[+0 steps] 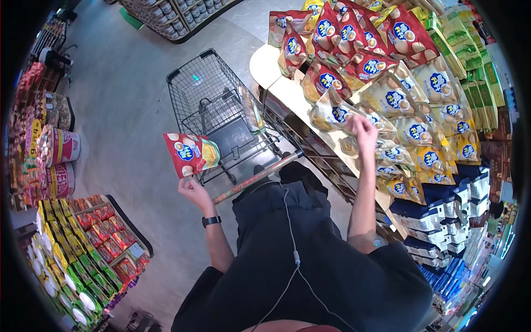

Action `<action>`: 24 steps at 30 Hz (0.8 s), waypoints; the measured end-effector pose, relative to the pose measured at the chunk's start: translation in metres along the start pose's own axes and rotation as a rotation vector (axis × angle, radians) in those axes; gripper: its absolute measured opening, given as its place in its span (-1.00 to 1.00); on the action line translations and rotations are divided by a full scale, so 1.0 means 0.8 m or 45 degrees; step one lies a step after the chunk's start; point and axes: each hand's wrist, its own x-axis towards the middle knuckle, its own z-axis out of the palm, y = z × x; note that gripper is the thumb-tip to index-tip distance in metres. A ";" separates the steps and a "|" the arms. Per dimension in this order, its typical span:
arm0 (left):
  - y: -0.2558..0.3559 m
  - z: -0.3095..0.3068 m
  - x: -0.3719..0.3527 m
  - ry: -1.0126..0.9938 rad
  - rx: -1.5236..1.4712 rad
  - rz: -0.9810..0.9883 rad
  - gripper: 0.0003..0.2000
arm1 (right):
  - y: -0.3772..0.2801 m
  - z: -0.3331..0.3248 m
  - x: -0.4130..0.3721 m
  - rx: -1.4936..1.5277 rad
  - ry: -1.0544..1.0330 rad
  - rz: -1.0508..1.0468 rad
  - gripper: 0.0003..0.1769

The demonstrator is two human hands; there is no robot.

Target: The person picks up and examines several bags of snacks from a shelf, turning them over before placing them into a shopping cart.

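A person's left hand [194, 195], with a black wristband [211, 221] at the wrist, had its fingers pinched on the lower edge of a glossy red plastic snack bag [185, 156] bearing a blue-and-white logo. That bag hung, slightly tilted, on the near left side of a black wire shopping cart [202, 83] in the camera's view. The right hand [364, 133] was raised over a display on the right, its fingers curled in by a cream-coloured plastic snack bag [332, 113]; whether they gripped it could not be told. A pale wooden display desk [266, 63] carried rows of similar bags: red ones [406, 36] at the far end, yellow ones [431, 157] nearer. A pale, shiny packet [251, 113] stood at the cart's right side.
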 end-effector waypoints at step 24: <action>0.106 0.127 -0.107 -0.816 -0.389 -0.079 -0.51 | 0.038 0.039 0.217 -1.139 -0.240 -0.170 -0.76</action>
